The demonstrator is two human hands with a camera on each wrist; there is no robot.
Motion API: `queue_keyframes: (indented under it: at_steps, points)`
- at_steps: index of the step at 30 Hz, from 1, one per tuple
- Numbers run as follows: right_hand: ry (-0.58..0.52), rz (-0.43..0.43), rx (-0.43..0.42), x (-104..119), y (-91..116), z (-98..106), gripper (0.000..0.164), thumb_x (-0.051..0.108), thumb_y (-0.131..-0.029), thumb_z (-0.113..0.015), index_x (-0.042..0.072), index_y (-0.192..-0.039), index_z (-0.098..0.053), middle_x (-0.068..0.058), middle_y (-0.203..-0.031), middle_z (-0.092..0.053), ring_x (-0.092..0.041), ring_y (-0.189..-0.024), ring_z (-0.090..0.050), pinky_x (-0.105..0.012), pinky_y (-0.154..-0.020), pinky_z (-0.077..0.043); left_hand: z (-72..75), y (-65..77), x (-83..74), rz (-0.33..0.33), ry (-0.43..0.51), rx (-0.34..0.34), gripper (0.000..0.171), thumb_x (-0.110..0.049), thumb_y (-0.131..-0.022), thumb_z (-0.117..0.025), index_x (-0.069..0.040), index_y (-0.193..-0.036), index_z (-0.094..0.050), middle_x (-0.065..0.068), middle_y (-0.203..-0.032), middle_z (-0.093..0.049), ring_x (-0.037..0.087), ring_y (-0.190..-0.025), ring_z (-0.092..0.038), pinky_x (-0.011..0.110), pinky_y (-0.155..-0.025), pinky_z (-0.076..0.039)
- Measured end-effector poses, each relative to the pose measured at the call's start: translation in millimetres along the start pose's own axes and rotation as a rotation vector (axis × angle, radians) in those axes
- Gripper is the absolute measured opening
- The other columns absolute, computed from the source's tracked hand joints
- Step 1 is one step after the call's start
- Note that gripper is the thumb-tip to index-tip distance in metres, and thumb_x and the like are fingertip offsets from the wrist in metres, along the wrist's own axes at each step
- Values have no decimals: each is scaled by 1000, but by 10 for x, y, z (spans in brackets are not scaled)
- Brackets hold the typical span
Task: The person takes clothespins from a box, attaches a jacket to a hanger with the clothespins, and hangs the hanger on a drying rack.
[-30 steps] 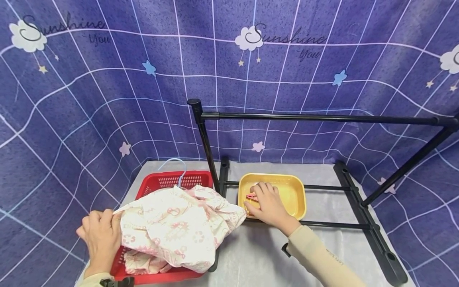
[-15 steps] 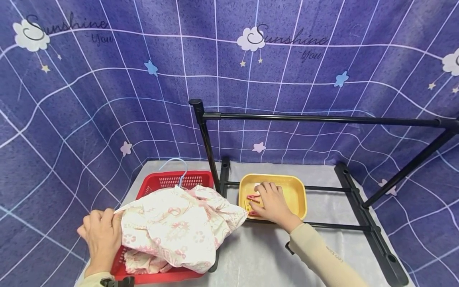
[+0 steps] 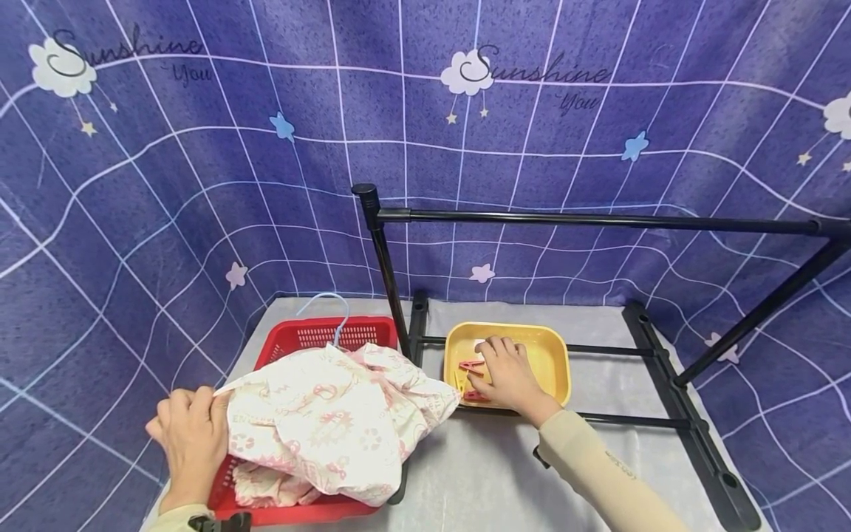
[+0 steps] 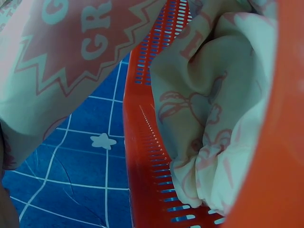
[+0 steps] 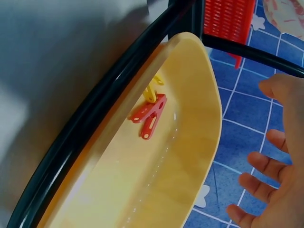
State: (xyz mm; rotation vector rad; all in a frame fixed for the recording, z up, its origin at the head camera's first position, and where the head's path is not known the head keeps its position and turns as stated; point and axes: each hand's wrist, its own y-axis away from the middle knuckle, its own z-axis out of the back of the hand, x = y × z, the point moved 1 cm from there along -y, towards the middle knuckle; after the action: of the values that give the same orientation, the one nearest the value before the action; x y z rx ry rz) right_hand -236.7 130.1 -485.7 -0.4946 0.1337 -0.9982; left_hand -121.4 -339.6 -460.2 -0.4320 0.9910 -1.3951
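A white garment with pink print point(image 3: 332, 421) lies over the red basket point(image 3: 266, 515), a light-blue hanger hook point(image 3: 342, 325) rising at its top. My left hand point(image 3: 191, 440) pinches the garment's left edge beside the basket. Over the left half of the yellow basin point(image 3: 560, 362) is my right hand point(image 3: 512, 377), thumb and fingers apart. Below its fingertips lie two red clothespins point(image 3: 473, 366) and a yellow clothespin point(image 3: 459, 382). The right wrist view has the right hand point(image 5: 278, 175) with loosely bent fingers, holding nothing, and a red clothespin point(image 5: 152, 115) inside the basin.
A black rack stands behind, its top bar point(image 3: 592, 219) spanning above the basin and its left post point(image 3: 384, 277) just beside the basket. Lower bars point(image 3: 625, 420) run under the basin. More printed cloth point(image 4: 204, 128) is bunched inside the basket. A patterned purple curtain point(image 3: 518, 170) closes the back.
My right hand has shifted slightly right within the basin, uncovering more of the clothespins. The left hand keeps its grip on the garment, which stays where it was.
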Motion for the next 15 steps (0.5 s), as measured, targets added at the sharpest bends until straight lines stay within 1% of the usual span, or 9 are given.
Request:
queue_keyframes:
  at_steps: [6, 11, 15]
  points:
    - [6, -4, 20, -29, -3, -45, 50, 44, -74, -65, 13, -109, -49, -6, -104, -47, -27, -97, -44, -45, -76, -32, 2, 5, -4, -2, 3, -3, 33, -29, -88, -55, 2, -79, -46, 22, -82, -37, 46, -79, -32, 57, -68, -16]
    - [26, -19, 57, -38, -4, -65, 49, 44, -74, -63, 13, -110, -49, -7, -107, -48, -27, -99, -44, -45, -78, -32, 4, -5, -6, -5, 0, 1, 37, -33, -89, -53, 2, -79, -46, 22, -83, -37, 46, -79, -32, 58, -68, -16]
    - [33, -20, 84, -46, -15, -85, 50, 44, -75, -63, 13, -111, -49, -8, -109, -48, -28, -100, -43, -46, -79, -32, 3, -6, -10, -3, -3, 4, 36, -32, -89, -52, 1, -78, -45, 23, -82, -38, 46, -79, -32, 58, -68, -16]
